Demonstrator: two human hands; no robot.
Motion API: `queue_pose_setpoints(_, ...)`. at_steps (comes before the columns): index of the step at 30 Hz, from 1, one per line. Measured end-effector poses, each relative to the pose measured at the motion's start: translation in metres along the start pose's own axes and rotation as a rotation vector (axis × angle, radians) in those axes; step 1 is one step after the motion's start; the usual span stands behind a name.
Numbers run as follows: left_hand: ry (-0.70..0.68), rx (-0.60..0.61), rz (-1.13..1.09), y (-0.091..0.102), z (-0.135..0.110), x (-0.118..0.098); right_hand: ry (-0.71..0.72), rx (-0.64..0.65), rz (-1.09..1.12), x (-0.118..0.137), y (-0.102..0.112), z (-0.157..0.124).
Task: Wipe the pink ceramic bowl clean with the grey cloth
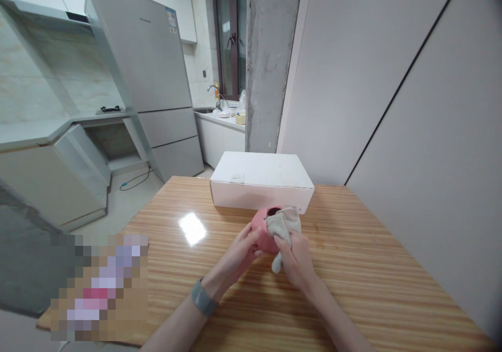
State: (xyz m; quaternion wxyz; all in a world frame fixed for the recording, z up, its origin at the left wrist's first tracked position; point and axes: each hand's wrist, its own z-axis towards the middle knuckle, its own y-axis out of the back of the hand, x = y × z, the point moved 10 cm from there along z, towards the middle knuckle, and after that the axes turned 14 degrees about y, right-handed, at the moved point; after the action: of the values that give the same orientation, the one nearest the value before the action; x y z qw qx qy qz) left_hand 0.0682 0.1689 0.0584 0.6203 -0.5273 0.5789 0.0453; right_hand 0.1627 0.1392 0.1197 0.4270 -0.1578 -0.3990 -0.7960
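Pot, pink and rounded, shows in my head-camera feed between both hands, over the wooden table; I cannot tell whether its underside touches the wood. The left hand curls around the pot's near flank, its fingers closed against the outer wall, with a grey wristband on the wrist below. The right hand is on the other side, its fingers pinched narrowly on a beige terry cloth. That cloth lies over the rim and into the dark mouth, which tips up toward the far side, and a loose end of it hangs below the hand. A white cardboard box lies on the table just beyond the pot. Farther back I can make out a refrigerator and a faucet. A pixelated patch hides the table's left corner, and I cannot tell what is under it.
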Motion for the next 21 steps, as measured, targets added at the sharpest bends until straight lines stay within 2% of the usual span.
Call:
queue_pose_setpoints(3,-0.092,0.073,0.012,-0.014,-0.004,-0.007,-0.149,-0.082,0.171,-0.018,0.000,-0.007)
queue_pose_setpoints(7,-0.166,-0.034,0.036,-0.007,-0.005,-0.011,-0.190,-0.099,0.276,-0.024,-0.007,-0.012)
queue_pose_setpoints(12,-0.202,-0.131,0.034,0.006,-0.003,-0.012,-0.145,-0.078,0.291,-0.019,-0.011,-0.010)
queue_pose_setpoints(15,-0.166,-0.187,-0.017,0.018,0.000,-0.010,-0.056,-0.013,0.285,-0.009,-0.013,-0.005)
queue_pose_setpoints(19,-0.023,-0.289,-0.017,0.038,0.004,0.001,0.068,0.086,0.271,0.007,-0.017,0.000)
queue_pose_setpoints(21,0.041,-0.255,-0.008,0.039,0.007,0.006,0.080,0.086,0.253,0.008,-0.017,0.001)
